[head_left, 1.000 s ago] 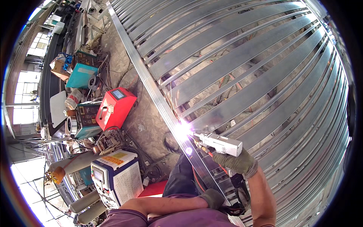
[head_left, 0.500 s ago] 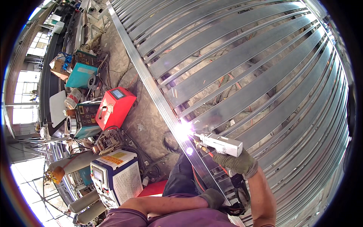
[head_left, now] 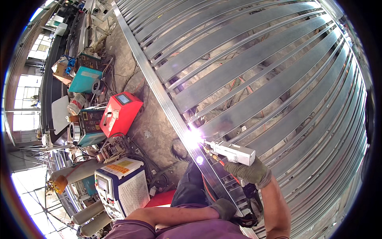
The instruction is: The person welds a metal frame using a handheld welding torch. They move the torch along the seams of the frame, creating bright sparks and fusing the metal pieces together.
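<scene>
In my gloved right hand (head_left: 252,172) is a silver, box-shaped welding gun (head_left: 232,152), its nozzle pointing left. A bright white-violet welding glare (head_left: 193,136) at its tip hides the spot where a slat meets the long edge rail (head_left: 167,113) of a metal slatted frame (head_left: 254,65). Low in the view, my gloved left hand (head_left: 223,209) lies close to my body beside the rail and a black cable (head_left: 247,220). Its fingers are turned away, so I cannot tell whether it grips anything.
On the left floor stand a red machine (head_left: 121,113) with a small screen, a white and blue cabinet (head_left: 133,189) and teal machines (head_left: 85,79). Gas cylinders (head_left: 88,211) lie beside the cabinet. Cables (head_left: 234,85) run across the floor beneath the slats.
The sparks above the glare are shorter and fewer. Both hands and the welding gun hold almost the same place.
</scene>
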Available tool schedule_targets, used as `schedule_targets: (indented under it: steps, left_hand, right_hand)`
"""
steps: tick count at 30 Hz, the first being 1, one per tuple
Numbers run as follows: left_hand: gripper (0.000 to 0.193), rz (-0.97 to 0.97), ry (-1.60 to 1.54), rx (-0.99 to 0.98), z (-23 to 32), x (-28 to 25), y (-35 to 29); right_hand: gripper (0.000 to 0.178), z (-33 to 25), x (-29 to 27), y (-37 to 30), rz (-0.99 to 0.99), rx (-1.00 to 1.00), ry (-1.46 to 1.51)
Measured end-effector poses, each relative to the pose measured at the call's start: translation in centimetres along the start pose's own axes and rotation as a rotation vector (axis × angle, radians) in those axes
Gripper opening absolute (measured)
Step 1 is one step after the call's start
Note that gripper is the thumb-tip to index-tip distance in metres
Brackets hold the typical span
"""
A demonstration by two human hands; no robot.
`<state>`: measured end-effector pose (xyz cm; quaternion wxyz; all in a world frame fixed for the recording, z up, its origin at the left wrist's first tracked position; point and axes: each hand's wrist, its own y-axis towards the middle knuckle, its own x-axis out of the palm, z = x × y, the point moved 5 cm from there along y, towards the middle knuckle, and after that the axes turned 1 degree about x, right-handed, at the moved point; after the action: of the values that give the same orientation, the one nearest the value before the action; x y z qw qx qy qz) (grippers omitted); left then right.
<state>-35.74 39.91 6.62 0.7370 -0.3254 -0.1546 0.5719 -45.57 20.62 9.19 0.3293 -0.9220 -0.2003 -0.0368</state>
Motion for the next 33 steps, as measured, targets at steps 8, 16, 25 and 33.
schedule_targets:
  steps: [8, 16, 25, 33]
  left_hand:
    - [0.021, 0.003, 0.014, -0.007, 0.1, 0.1, 0.0]
    - [0.022, 0.011, 0.021, -0.006, 0.1, 0.4, 0.3]
    - [0.022, 0.002, 0.033, -0.006, 0.3, 0.8, 0.6]
    - [0.032, -0.08, 0.043, 0.013, 0.3, 1.2, 0.8]
  right_hand:
    - [0.056, -0.2, 0.2, 0.0, -0.006, 0.004, 0.007]
    - [0.058, -0.2, 0.2, -0.4, -0.012, 0.004, 0.051]
    - [0.055, -0.2, 0.3, -0.8, -0.007, 0.02, 0.061]
    - [0.052, -0.3, 0.3, -1.0, -0.019, 0.059, 0.057]
